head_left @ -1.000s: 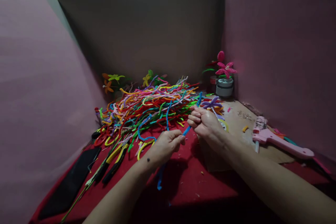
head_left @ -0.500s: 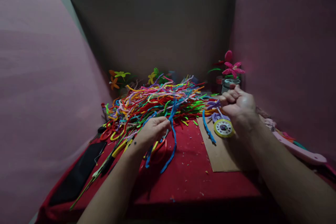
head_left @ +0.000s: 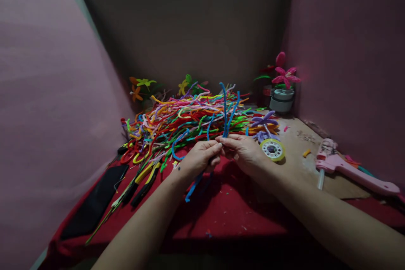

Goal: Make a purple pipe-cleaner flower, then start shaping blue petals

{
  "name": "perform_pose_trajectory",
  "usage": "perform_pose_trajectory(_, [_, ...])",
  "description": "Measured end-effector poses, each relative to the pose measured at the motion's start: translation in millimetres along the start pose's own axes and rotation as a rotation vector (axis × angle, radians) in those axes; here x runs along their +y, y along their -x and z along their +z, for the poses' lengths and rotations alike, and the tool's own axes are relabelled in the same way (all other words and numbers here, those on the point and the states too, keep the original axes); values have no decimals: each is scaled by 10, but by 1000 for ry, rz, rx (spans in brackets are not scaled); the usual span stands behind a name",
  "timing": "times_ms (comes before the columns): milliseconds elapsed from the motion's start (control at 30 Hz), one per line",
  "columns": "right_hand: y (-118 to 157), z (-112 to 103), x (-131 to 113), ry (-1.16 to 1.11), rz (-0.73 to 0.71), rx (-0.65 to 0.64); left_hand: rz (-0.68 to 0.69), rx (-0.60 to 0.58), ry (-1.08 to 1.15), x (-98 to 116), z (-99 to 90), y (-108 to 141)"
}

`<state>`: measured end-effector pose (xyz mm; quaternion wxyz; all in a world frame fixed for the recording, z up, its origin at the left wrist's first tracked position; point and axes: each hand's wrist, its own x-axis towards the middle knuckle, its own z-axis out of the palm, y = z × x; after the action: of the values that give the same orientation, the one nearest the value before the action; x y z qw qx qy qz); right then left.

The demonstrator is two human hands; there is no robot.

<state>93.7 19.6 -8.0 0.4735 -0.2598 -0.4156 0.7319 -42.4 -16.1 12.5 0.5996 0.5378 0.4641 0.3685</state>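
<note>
Meeting at the fingertips, the left hand and right hand hold a pair of blue fuzzy stems above the red-covered desk. The fingers of both hands are drawn narrow in a pinch about the stems, with no gap visible at the grip itself. From this point the two free lengths stand up and away from the wearer, forming a slim V: one is nearly upright, the other tilts to the right. The long axis thus runs across the line joining the hands. The right fingertips lie nearest the base of the V; a further blue end slants down and leftward beneath the left hand, though its link to the upper lengths is hidden by the fingers. Behind the grip lies the heap of multicoloured stems; just beyond the right hand are a purple flower and a yellow-rimmed reel.
</note>
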Motion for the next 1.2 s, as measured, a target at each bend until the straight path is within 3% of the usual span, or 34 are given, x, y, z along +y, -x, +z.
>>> perform_pose_trajectory(167, [-55, -60, 12, -19, 6, 12, 27, 74, -33, -42, -14, 1])
perform_pose_trajectory(400, [-34, -57, -13, -15, 88, 57, 72, 28, 18, -67, -59, 9])
perform_pose_trajectory(533, [-26, -65, 6, -30, 85, 48, 112, 72, 26, -91, -61, 6])
perform_pose_trajectory(733, [-42, -68, 59, -16, 59, 37, 48, 136, 65, -149, -24, 3])
perform_pose_trajectory(900, [-46, -49, 58, -15, 112, 3, 35, 208, 66, -128, 24, 8])
perform_pose_trajectory(1200, [-43, -80, 53, -32, 156, -135, 155, 271, 7, -123, -9, -12])
